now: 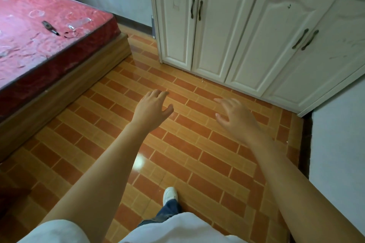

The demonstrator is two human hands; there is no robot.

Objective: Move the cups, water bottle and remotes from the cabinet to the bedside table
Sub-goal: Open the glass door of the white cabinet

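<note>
A cream cabinet (246,31) with several shut doors and dark handles stands ahead on the right; only a strip of its top edge shows. No cups, bottle, remotes or bedside table are in view. My left hand (153,108) reaches forward over the tiled floor, fingers apart and holding nothing. My right hand (236,118) is stretched out beside it, also with spread fingers and nothing in it. Both hands hover short of the cabinet doors.
A bed with a red plastic-wrapped mattress (39,35) on a wooden base fills the left; a small dark object with a cord (50,28) lies on it. Orange tiled floor (177,154) runs between bed and cabinet. A white wall corner (339,134) juts in at right. My white shoe (170,194) steps forward.
</note>
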